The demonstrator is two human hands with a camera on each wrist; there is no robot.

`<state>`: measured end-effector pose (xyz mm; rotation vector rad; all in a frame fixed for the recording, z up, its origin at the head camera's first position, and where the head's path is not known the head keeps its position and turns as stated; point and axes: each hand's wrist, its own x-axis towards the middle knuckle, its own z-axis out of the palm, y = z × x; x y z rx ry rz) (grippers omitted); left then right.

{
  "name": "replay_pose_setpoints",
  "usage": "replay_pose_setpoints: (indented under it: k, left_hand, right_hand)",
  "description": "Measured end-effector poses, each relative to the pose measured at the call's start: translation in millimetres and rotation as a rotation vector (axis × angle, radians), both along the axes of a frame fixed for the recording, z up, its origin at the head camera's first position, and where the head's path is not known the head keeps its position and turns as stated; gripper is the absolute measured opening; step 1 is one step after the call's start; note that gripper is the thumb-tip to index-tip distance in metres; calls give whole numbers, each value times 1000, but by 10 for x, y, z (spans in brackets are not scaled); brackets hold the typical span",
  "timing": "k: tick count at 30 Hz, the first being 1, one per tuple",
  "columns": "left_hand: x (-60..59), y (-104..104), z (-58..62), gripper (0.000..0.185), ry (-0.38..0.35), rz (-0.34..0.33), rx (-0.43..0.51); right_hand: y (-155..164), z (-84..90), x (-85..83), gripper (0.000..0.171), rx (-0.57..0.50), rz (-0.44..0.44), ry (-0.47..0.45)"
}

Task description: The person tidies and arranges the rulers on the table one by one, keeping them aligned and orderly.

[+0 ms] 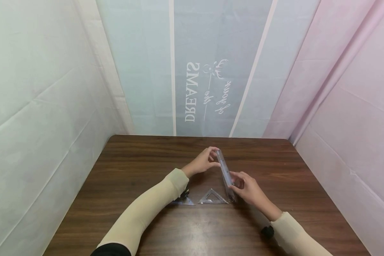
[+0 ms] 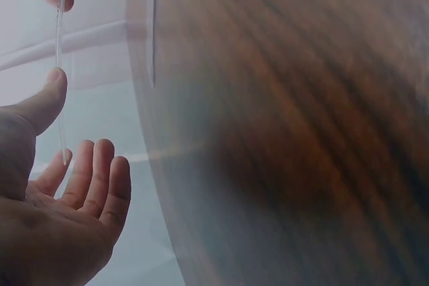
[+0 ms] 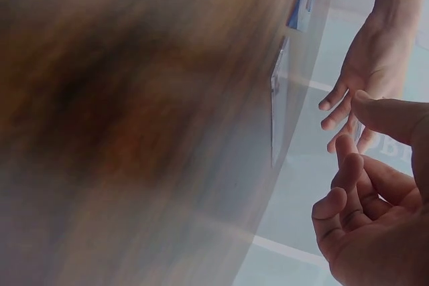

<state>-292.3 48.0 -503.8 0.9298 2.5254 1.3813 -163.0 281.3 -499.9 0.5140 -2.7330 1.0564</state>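
Observation:
A clear ruler (image 1: 225,169) is held tilted above the table between both hands. My left hand (image 1: 205,161) holds its far end, thumb on one edge and a forefinger at the tip; the other fingers (image 2: 116,195) stay spread. Toward the near end, my right hand (image 1: 248,188) pinches the ruler between thumb and forefinger, its other fingers curled. Under the ruler shows a clear strip (image 1: 231,196) with a round mark at its near end. Just left of that lies a clear triangular set square (image 1: 204,202). A bluish set square (image 1: 187,202) is partly hidden by the left sleeve.
The brown wooden table (image 1: 131,156) has rounded far corners. Behind it hangs a pale blue cloth (image 1: 147,71) with mirrored lettering, and white cloth walls (image 1: 44,106) stand at both sides. Small dark devices (image 1: 267,232) are worn at the wrists.

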Motion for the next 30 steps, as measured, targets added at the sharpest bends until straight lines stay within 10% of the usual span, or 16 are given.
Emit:
replay_pose_setpoints:
  k: [30]
  left_hand:
    - [128, 353, -114, 67, 84, -6, -277]
  right_hand:
    - [289, -114, 248, 53, 32, -6, -92]
